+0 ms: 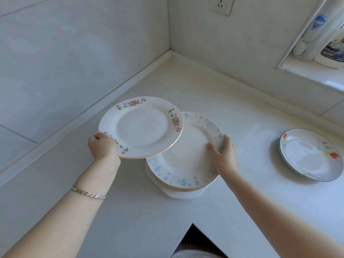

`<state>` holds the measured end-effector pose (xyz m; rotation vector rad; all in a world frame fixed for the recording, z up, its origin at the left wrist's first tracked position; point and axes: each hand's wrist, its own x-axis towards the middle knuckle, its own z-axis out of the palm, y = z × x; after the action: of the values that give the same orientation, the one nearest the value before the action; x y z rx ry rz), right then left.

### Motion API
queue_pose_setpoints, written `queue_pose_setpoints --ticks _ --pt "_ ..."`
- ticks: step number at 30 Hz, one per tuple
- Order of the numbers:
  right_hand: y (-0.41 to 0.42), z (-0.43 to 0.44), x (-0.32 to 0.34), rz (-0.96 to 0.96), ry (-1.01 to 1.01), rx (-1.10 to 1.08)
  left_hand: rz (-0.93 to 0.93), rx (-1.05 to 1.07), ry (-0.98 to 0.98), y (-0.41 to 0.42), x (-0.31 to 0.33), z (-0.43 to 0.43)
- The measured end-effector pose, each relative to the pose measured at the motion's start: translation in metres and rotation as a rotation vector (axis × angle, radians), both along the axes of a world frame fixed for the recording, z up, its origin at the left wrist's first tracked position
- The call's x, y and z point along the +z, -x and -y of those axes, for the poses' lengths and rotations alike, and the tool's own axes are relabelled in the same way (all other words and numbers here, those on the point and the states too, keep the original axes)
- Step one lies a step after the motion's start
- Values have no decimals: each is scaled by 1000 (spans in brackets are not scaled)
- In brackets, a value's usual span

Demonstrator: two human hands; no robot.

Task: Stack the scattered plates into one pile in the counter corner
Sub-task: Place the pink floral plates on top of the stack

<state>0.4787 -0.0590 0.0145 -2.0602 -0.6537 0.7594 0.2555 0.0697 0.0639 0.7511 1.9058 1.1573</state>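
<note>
White stone table [232, 112] meeting tiled walls at corner, bright, glossy.
Pink-flower plate [141, 127] held tilted above pile, near rim pinched by left hand [103, 146].
Blue-flower plate [186, 157] topping pile [183, 190], short of corner; right hand [223, 155] gripping its right rim, steadying.
Best: level pink plate, centre over blue, lower gently, slide fingers out last.
Glazed ceramic, slick, thin gold rims, shallow wells.
Red-flower plate [310, 155] lying apart at right, not yet stacked.
</note>
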Motion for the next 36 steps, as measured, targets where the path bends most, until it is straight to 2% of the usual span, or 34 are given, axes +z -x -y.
queue_pose_setpoints --ticks 4,7,8,10,12,16,18,22,29,34,36 --pt "-9 -1 4 14 133 143 -21 -20 9 -1 1 3" --pt "-15 0 20 129 5 55 -9 -65 23 -4 -1 6" --pt "-15 0 29 114 -69 36 -1 -92 23 -8 -1 8" --pt "-14 -1 48 -129 -174 89 0 -155 1 -20 -1 15" --pt "-12 1 56 -298 -152 176 -22 -233 -20 -34 -3 22" --pt "-19 16 47 -168 -68 144 -71 -426 6 -50 -19 33" --pt "-23 27 41 -130 -42 116 -187 -588 32 -47 -26 36" --pt "-25 45 29 -96 -16 124 -574 -924 70 -37 -28 41" --pt "-15 48 8 51 79 188 -1083 -1116 150 -28 -17 38" --pt "-12 45 6 164 132 224 -1258 -1150 110 -26 -8 33" --pt "-8 45 8 220 173 252 -1195 -1096 67 -21 -9 30"
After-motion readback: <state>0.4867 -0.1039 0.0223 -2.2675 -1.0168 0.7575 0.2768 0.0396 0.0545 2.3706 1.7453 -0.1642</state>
